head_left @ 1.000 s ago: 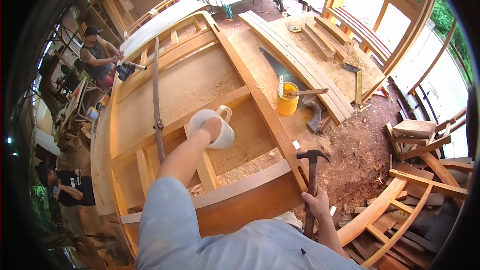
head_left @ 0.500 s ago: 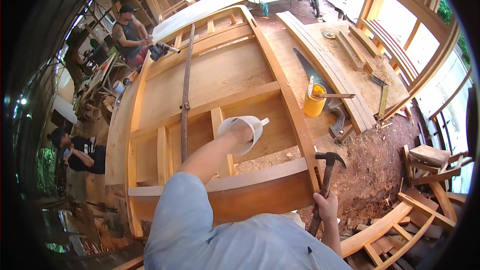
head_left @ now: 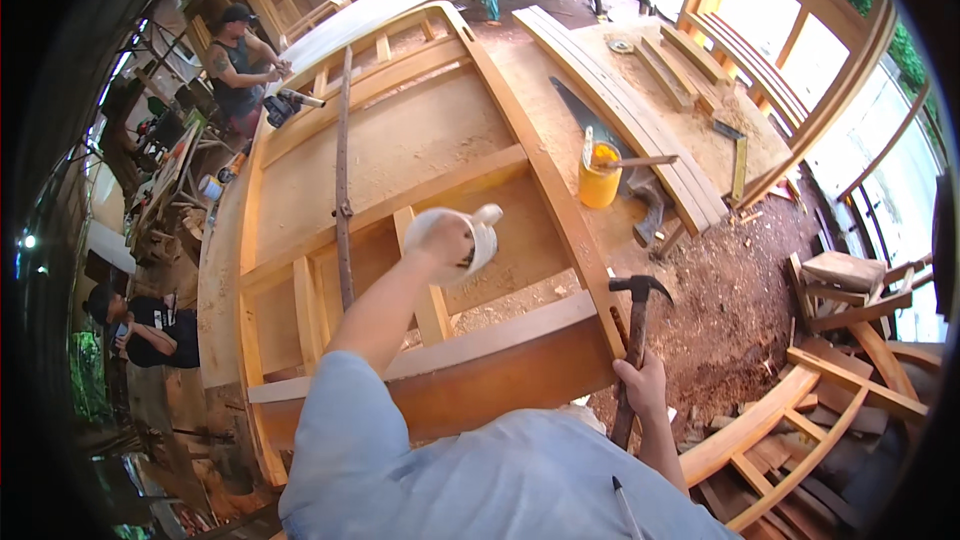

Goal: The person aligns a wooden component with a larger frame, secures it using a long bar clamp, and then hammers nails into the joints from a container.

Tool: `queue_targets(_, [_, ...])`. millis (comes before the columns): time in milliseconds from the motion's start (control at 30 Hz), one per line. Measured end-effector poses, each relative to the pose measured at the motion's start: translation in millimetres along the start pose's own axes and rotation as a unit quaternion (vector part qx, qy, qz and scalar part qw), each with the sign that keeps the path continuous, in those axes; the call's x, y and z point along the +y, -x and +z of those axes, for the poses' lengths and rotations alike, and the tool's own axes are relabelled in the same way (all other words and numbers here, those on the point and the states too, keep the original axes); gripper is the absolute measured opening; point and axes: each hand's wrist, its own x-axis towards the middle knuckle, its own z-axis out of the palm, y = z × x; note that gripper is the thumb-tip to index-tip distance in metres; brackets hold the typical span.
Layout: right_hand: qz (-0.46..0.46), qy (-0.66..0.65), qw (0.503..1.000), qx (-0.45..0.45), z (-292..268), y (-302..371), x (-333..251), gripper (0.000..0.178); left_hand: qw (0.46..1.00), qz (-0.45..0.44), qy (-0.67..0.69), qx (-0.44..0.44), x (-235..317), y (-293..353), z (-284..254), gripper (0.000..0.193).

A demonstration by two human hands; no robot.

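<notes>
My right hand (head_left: 643, 382), closed round the handle, holds a claw hammer (head_left: 634, 340) upright beside the near right corner of a large wooden frame (head_left: 551, 210). My left arm reaches across the frame to a white plastic pitcher (head_left: 480, 252) with a stubby spout or handle. At its mouth is my left hand (head_left: 436, 239), blurred, with its fingers hidden. Small dark bits show inside the pitcher; I cannot tell what they are. A short wooden crosspiece (head_left: 428, 308) lies just below it.
Right of the frame stand a yellow paint can (head_left: 597, 185) with sticks in it, a handsaw (head_left: 580, 110) and long planks (head_left: 640, 120). A power drill (head_left: 290, 107) rests on the far left rail, near a co-worker (head_left: 240, 70). Another person (head_left: 160, 330) is at left. Scrap wood (head_left: 850, 285) lies right.
The whole view has shifted, so things sit further left and higher. My left hand has moved slightly at the pitcher, and dark bits now show inside. The hammer stays in my right hand.
</notes>
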Motion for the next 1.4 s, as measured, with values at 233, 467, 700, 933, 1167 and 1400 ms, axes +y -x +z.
queue_targets(233, [-0.052, 0.022, 0.998, 0.004, -4.9, -3.6, 18.2, 0.021, 0.952, -0.091, 0.284, 0.067, -4.6, 25.3, -102.5, 0.005])
queue_targets(467, [-0.064, -0.090, 0.981, -0.157, 24.6, 0.2, -52.8, 0.011, 0.708, -0.072, 0.697, 0.086, -18.5, 61.5, -126.1, 0.002])
queue_targets(700, [-0.076, -0.148, 0.955, -0.244, 100.9, -37.7, -121.1, 0.035, 0.562, 0.015, 0.822, 0.088, 31.2, 77.1, -96.3, 0.008])
queue_targets(933, [-0.104, -0.163, 0.940, -0.281, 154.5, -45.5, -146.9, 0.049, 0.590, -0.016, 0.803, 0.083, 125.5, 128.1, -49.3, 0.009])
queue_targets(1167, [-0.077, -0.212, 0.928, -0.297, 150.5, -34.6, -111.0, 0.020, 0.636, -0.086, 0.763, 0.080, 138.8, 157.1, -24.8, 0.012])
queue_targets(1400, [-0.050, -0.184, 0.915, -0.356, 152.9, -9.7, -97.0, 0.010, 0.766, -0.078, 0.617, 0.162, 147.1, 206.2, -22.4, 0.009])
